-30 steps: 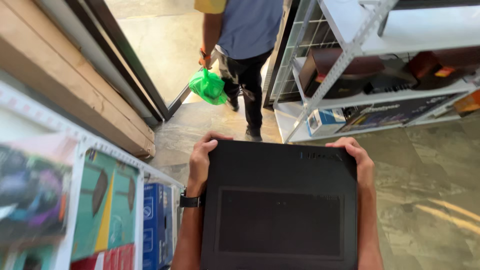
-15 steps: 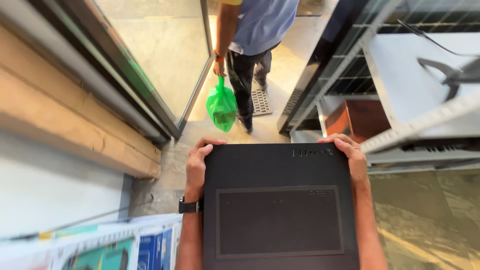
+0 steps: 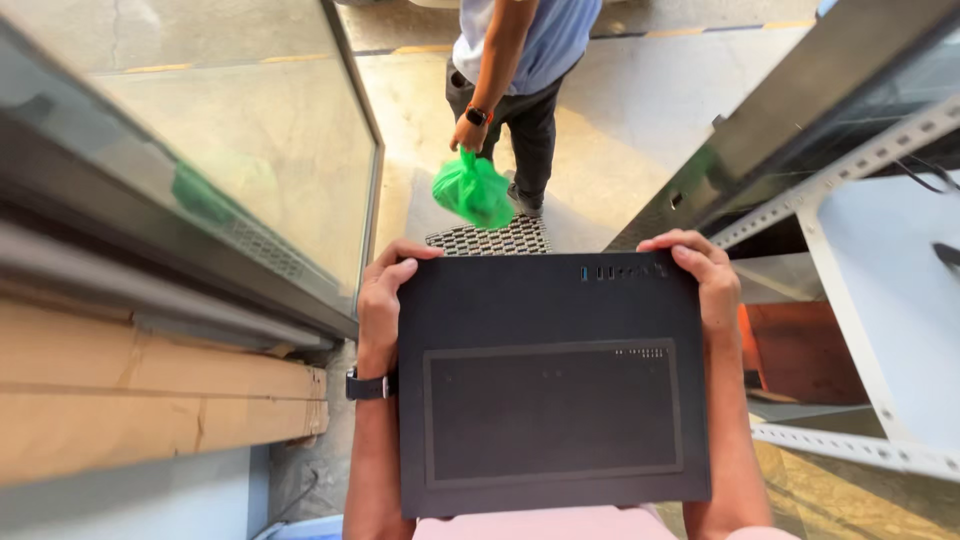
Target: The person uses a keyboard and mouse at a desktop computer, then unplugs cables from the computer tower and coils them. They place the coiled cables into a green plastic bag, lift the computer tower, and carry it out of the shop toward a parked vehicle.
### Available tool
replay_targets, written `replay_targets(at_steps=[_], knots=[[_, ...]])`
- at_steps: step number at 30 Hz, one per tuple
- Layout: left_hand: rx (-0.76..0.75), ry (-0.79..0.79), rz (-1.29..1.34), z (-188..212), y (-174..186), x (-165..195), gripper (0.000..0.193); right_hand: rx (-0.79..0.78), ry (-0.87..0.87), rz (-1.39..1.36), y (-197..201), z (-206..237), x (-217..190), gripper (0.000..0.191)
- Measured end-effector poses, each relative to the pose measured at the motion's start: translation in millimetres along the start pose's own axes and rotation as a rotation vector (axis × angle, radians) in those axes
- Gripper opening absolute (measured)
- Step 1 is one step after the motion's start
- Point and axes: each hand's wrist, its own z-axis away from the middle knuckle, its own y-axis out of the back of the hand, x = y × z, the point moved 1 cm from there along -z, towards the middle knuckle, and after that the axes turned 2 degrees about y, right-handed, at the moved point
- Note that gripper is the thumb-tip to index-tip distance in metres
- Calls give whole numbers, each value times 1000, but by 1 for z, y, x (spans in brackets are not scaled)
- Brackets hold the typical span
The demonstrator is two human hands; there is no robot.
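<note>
A black box (image 3: 550,385) fills the near middle of the view, held flat and level against the person's chest, its far edge pointing ahead. It is matte and dark, nearly square, with a shallow rectangular panel set into its top face and small pale markings near the far right corner and along the panel's upper right edge. The left hand (image 3: 385,300) grips the far left corner, fingers curled over the top edge, a dark watch (image 3: 366,385) on the wrist. The right hand (image 3: 700,280) clasps the far right corner the same way, fingers wrapped over the edge. To the left lie long cardboard boxes (image 3: 150,395) beside a glass door (image 3: 240,150); to the right stands a grey metal rack (image 3: 850,300). Beyond the box a metal floor grate (image 3: 490,238) shows, and farther on another person (image 3: 515,60) stands on the pavement, one hand holding a green bag (image 3: 473,190).
</note>
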Motion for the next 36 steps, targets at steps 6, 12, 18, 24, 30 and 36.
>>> replay_targets(at_steps=[6, 12, 18, 24, 30, 36], knots=[[25, 92, 74, -98, 10, -17, 27, 128, -84, -26, -9, -98, 20, 27], [31, 92, 42, -202, 6, -32, 27, 127, -100, -61, -2, -202, 28, 26], [-24, 8, 64, -297, -26, -36, 28, 99, -76, -28, 32, -294, 17, 24], [-34, 85, 7, -365, -82, -77, 30, 140, -74, -49, 105, -352, 32, 26], [-120, 35, -46, -443, -97, -121, 28, 238, 37, 46, 145, -390, 62, 29], [-252, -31, -112, -540, -129, -128, 29, 145, 176, 44, 190, -446, 65, 27]])
